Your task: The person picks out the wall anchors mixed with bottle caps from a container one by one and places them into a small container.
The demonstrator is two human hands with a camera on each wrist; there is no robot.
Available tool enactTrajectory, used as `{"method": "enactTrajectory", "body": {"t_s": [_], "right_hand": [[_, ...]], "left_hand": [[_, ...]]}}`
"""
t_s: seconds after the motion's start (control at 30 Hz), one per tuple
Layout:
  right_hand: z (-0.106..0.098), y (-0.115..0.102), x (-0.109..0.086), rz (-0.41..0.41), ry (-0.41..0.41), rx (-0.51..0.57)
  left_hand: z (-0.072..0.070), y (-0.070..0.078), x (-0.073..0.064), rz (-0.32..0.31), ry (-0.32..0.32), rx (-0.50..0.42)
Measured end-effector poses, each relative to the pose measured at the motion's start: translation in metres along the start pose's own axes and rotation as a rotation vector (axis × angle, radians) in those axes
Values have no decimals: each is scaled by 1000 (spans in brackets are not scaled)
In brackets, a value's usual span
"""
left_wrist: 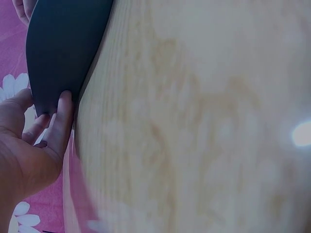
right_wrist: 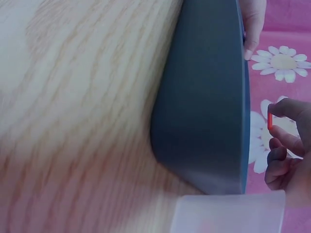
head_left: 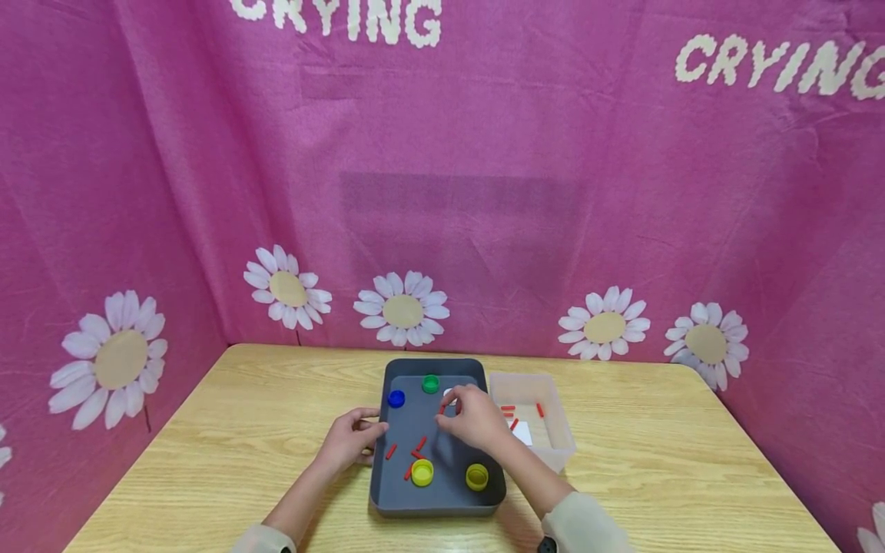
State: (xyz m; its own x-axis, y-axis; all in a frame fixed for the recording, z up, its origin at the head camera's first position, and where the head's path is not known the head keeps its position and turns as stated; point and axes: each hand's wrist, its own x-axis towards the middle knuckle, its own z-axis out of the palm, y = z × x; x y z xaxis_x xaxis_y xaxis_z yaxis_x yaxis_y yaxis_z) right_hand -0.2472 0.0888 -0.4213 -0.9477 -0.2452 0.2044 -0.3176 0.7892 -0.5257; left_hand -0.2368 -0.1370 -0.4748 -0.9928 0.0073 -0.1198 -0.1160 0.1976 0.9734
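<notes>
Pale wood-grain table (head_left: 650, 461), rounded at far corners, grain running lengthwise; bright white spot (left_wrist: 302, 135) at edge of L wrist view. Magenta-pink fabric backdrop (head_left: 456, 130) on L, far & R sides, creased, w/ faint darker rectangular patch (head_left: 459, 230) mid-back. Big white daisies w/ cream centres (head_left: 403, 311) along lower part, chunky off-white "CRYING" lettering (head_left: 346, 17) up top, twice.

Approx. mid-table, near side: deep dark-grey rectangular tray (head_left: 442, 452), long sides running near to far. Grasped at its L wall by L hand (head_left: 351, 439), thumb at rim, fingers on outer side.

In R hand (head_left: 475, 416), pinched btw thumb & index: short thin red stick (head_left: 442, 410), held roughly upright above far-R part of tray, near white round cap (head_left: 449, 395), partly hidden by R hand.

Also in tray: blue round cap (head_left: 396, 399) far L, green round cap (head_left: 431, 383) far middle, two yellow round caps (head_left: 477, 478) at near end, plus 4 loose red sticks (head_left: 391, 452) near L, one just beside L yellow cap.

Just R of tray: translucent plastic bin (head_left: 563, 434) w/ more red sticks (head_left: 540, 410) & flat white piece (head_left: 522, 432); contact w/ tray, can't tell. Light cream sleeves (head_left: 586, 524) w/ dark buttons at near edge of view.
</notes>
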Motion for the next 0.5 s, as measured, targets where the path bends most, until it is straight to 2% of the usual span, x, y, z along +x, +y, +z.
{"method": "enactTrajectory", "body": {"t_s": [0.5], "right_hand": [[-27, 11, -3, 27, 32, 98]], "left_hand": [[1, 2, -2, -5, 4, -2]]}}
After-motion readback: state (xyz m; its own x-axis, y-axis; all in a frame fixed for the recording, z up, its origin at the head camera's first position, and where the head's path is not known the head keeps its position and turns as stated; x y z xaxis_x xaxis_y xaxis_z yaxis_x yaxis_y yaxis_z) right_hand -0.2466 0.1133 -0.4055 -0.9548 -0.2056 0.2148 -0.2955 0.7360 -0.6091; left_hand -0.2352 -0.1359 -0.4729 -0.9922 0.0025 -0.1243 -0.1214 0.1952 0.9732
